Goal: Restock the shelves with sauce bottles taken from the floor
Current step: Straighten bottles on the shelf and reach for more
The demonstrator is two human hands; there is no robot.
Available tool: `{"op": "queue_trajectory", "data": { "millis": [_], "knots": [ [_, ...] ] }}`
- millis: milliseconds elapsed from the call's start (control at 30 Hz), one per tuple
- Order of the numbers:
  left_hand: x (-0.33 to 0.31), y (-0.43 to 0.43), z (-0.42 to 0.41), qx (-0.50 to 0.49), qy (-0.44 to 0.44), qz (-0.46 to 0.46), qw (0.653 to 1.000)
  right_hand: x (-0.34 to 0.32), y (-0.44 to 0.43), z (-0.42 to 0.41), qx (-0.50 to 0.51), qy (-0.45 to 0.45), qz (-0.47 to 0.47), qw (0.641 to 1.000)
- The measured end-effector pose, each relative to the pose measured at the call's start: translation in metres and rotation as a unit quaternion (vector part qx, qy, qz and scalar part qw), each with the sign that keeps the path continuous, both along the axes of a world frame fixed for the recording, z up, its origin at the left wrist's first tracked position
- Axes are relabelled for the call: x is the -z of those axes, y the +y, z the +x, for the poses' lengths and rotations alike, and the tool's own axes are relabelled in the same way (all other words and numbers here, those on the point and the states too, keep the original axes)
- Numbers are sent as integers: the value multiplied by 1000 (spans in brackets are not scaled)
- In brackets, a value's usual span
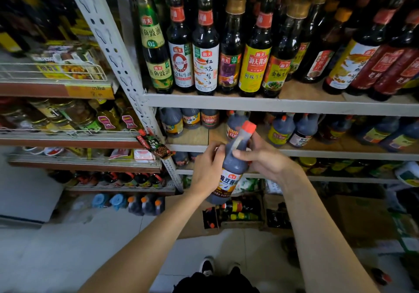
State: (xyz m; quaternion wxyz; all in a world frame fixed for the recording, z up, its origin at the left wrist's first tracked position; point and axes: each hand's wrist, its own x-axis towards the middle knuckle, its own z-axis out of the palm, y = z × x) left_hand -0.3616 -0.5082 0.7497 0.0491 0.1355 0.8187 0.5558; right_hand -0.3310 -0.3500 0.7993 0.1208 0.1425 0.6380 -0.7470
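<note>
Closest in, a black-and-white shoe (207,266) stands on the pale tiled floor (90,247). Above it both bare forearms reach forward to one soy sauce bottle (233,163), held in the air in front of the shelving, tilted with its red cap (248,126) up and to the right. The left hand (207,170) wraps its curled fingers round the dark body just above the orange-and-white label. The right hand (265,156) grips the shoulder below the neck, fingers curled round it.

Beneath the hands, an open cardboard box (241,224) on the floor holds small bottles (238,206) lying on their sides. A closed cardboard box (360,220) sits to its right.

Behind the held bottle, the middle shelf (195,136) carries dark handled jugs (281,130) with orange caps, with bare board showing at its left. The top shelf (272,105) is packed with tall glass bottles (205,52) of dark sauce. A neighbouring rack (68,141) to the left holds jars (74,113) and packets.
</note>
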Motion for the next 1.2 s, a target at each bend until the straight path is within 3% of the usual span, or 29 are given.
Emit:
{"op": "queue_trajectory", "data": {
  "millis": [233, 433, 567, 767, 900, 1000, 1200],
  "knots": [
    [52, -51, -47, -29, 33, -6, 999, 61, -54, -60, 6, 110, 168, 980],
    [92, -70, -126, -51, -24, -86, 995, 114, -91, -125, 97, 161, 246, 951],
    [118, -85, -176, -27, -16, -115, 993, 140, -107, -168, 164, 162, 319, 919],
    [161, -114, -192, 17, -228, 50, 972, 150, -102, -230, 182, 178, 435, 864],
    [171, -135, -192, 27, -253, 67, 965, 159, -101, -261, 102, 140, 466, 868],
    [170, -142, -193, 38, -249, 56, 966, 161, -99, -264, 98, 114, 465, 873],
    [162, -135, -197, 55, -207, 2, 977, 154, -92, -252, 109, 98, 331, 932]
  ]
}}
